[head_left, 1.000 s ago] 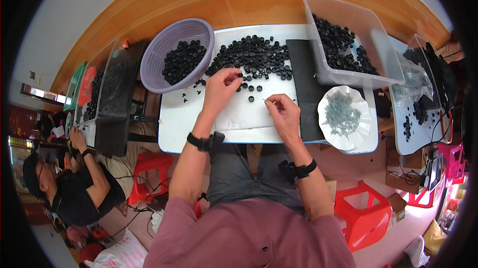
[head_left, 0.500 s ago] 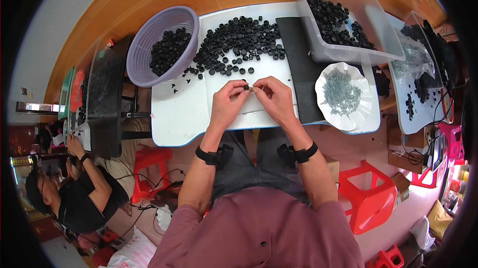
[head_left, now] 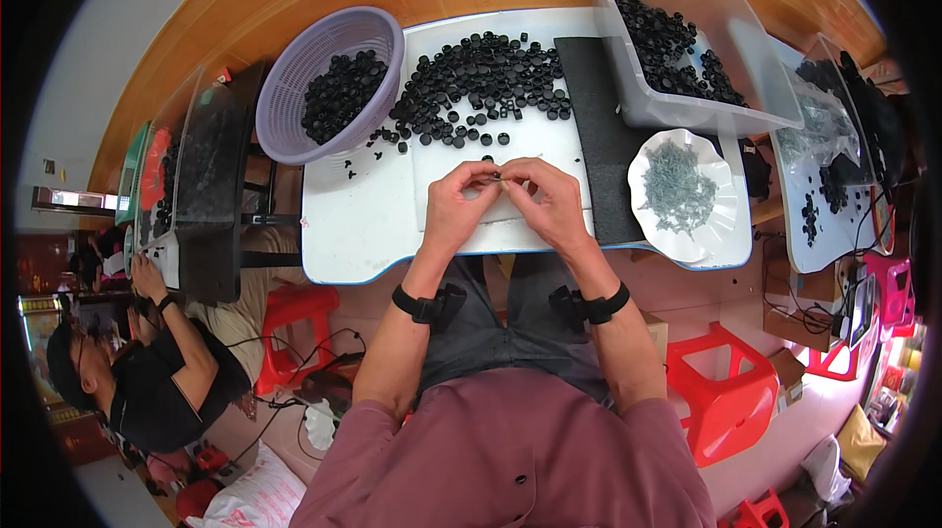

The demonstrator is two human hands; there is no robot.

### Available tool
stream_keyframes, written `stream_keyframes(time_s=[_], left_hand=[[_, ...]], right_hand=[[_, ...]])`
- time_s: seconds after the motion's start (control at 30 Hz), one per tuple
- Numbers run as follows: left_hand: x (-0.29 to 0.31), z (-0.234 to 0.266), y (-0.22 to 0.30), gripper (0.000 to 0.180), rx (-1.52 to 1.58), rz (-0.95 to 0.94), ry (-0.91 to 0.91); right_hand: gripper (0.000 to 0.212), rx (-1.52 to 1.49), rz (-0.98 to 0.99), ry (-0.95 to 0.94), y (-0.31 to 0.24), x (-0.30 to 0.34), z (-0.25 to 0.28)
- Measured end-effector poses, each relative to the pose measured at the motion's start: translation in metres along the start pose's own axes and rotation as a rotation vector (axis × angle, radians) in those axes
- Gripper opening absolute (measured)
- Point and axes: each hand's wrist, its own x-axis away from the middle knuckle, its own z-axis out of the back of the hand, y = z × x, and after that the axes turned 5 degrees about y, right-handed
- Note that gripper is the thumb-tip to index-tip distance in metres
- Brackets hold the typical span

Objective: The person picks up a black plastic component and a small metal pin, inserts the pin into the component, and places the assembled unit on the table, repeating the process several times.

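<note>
My left hand (head_left: 457,202) and my right hand (head_left: 551,202) meet fingertip to fingertip above the near part of the white table (head_left: 358,243). Between the left fingertips is a small black part (head_left: 497,176), mostly covered by the fingers. The right thumb and fingers are pinched against the same spot, and what they grip is too small to make out. Just beyond the hands lies a loose heap of round black caps (head_left: 486,77), a few of them strayed toward my fingers. To the right, a white scalloped dish (head_left: 719,209) holds many tiny grey-green pieces (head_left: 679,184).
A purple basket (head_left: 278,101) of black parts stands at the far left. A clear plastic bin (head_left: 711,118), partly filled with black parts, overlaps a black mat (head_left: 601,140) at the far right. Red stools (head_left: 731,400) stand below the table. Another person (head_left: 182,371) works at the left.
The table and everything on it appear shifted slightly right. My fingertips have closed in tighter, so the small black part shows less than before.
</note>
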Motion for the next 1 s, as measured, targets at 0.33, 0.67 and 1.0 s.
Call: stream_keyframes(time_s=[0.33, 0.67, 1.0], left_hand=[[0.0006, 0.0004, 0.0027, 0.026, -0.005, 0.013, -0.008], [0.0047, -0.0047, 0.0025, 0.022, -0.063, -0.09, 0.119], [0.0065, -0.0047, 0.004, 0.022, -0.155, -0.191, 0.086]], right_hand=[[0.011, 0.07, -0.023, -0.007, 0.0005, 0.0015, 0.0005], [0.012, 0.153, -0.084, -0.032, -0.0002, 0.0024, -0.0001], [0.011, 0.164, -0.09, -0.018, -0.0016, 0.0013, -0.0003]])
